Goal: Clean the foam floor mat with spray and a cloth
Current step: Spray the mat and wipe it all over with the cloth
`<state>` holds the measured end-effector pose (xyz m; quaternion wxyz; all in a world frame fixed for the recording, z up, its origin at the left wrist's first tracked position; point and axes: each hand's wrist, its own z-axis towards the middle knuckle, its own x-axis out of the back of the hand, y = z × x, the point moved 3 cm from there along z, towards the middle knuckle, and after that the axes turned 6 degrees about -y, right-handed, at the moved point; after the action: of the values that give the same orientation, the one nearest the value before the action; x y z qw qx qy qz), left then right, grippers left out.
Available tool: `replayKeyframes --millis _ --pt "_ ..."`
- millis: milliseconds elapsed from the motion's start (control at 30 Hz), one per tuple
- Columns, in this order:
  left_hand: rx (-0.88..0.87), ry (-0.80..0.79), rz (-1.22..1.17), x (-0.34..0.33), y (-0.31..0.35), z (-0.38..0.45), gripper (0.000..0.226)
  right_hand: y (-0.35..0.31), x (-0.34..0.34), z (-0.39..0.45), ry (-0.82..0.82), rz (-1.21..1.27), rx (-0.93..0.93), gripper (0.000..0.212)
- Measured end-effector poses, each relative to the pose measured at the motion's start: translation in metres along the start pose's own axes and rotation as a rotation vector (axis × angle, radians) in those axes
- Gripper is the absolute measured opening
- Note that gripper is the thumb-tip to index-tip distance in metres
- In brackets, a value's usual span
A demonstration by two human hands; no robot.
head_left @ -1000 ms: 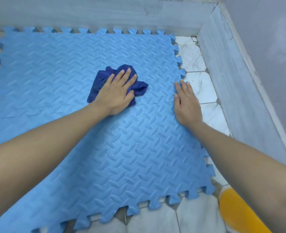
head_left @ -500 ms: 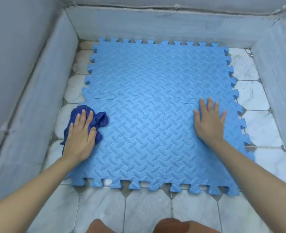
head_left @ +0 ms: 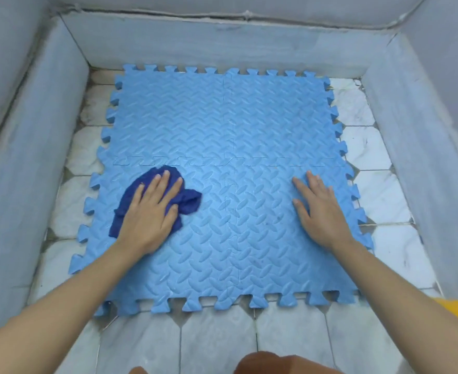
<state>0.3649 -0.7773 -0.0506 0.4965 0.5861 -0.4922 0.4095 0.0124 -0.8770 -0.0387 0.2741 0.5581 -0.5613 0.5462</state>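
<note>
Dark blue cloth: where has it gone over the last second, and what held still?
The left hand swept the crumpled dark blue cloth from mid-mat to the left edge, then partway back right. It lies flat on the cloth throughout. The right hand stays flat on the blue interlocking foam mat.

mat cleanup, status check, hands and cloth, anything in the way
Left hand flat, pressing dark blue cloth onto mat, near-left quarter. Right hand open, palm bracing mat's right side. No spray bottle in view; mat surface otherwise clear.

Soft, even, cool daylight, faint shadows under the forearms, no glare, slight overall softness, wide-angle bowing of the walls at the edges
</note>
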Motion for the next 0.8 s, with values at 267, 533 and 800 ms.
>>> replayKeyframes --millis 267,533,800 --pt "-0.731 -0.120 0.084 -0.021 0.118 -0.045 0.063 0.084 -0.002 -0.086 0.125 0.097 -0.342 0.053" --pt "-0.921 -0.101 0.121 -0.031 0.231 0.083 0.058 0.089 -0.002 -0.073 0.159 0.100 -0.306 0.054" --pt "-0.733 -0.070 0.079 -0.021 0.248 0.128 0.061 0.095 -0.002 -0.073 0.157 0.263 -0.257 0.048"
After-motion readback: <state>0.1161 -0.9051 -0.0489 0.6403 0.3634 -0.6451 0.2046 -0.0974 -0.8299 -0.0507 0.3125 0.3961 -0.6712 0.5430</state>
